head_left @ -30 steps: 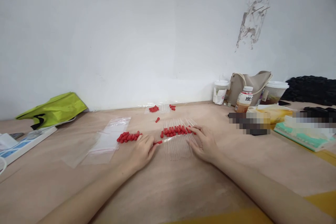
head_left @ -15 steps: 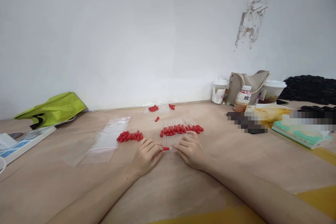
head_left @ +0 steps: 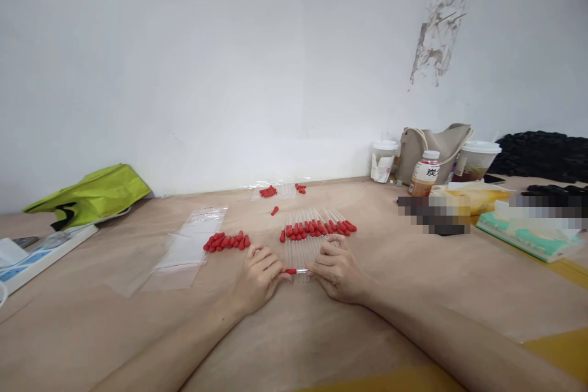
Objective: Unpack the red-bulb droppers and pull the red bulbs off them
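I'm watching two hands work just on the near side of a row of red-ended droppers (head_left: 315,228), which serves as my bearing for everything else. Nearer the person than that row, the left hand (head_left: 261,275) has its fingers curled in, pinching a red bulb (head_left: 291,271) between thumb and fingertips. The right hand (head_left: 337,271), closed about as far, pinches a clear tube (head_left: 301,271). Bulb and tube lie end to end on one line, the long axis running sideways, level with the tabletop; the bulb's mouth faces right, towards the tube, though I can't tell how far the tube goes in. Beneath them, loose glass tubes (head_left: 298,252) reach from the row towards the person, crosswise to the held pair. In the row itself, the red ends point nearward and the thin stems wallward, the rightmost ones slanting. Left of the row sits a heap of red bulbs (head_left: 226,241).
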The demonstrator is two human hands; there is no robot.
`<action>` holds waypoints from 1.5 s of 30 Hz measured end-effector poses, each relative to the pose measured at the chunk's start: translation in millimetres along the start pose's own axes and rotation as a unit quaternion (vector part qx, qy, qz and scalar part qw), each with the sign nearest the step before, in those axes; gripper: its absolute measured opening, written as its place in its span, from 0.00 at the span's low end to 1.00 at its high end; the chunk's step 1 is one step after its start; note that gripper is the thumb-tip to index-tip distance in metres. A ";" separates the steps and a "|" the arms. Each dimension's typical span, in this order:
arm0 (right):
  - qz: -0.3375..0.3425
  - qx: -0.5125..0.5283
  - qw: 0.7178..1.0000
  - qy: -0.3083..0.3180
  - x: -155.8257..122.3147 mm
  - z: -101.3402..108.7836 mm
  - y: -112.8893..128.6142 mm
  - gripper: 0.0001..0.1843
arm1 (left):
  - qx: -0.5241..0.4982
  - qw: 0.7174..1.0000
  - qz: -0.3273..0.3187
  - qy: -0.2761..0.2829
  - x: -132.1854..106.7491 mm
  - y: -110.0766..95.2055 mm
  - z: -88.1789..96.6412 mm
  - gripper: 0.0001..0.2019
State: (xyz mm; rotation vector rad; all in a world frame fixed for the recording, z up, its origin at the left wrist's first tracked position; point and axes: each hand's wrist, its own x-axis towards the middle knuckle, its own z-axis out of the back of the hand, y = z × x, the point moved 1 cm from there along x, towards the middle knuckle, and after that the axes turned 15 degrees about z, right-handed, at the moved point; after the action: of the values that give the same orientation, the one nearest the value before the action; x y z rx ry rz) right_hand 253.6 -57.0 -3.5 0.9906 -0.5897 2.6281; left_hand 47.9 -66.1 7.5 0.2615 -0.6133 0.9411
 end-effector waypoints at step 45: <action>-0.418 0.032 0.901 0.109 -37.0 6.5 -49.9 0.12 | -0.010 0.928 0.363 0.087 16.5 138.3 60.0 0.15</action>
State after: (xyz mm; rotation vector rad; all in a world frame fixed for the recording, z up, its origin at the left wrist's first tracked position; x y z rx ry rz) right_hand 303.5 -20.0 -10.2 0.7183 0.0072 1.9361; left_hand -80.5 -3.6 58.4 -0.0859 -0.5595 1.6520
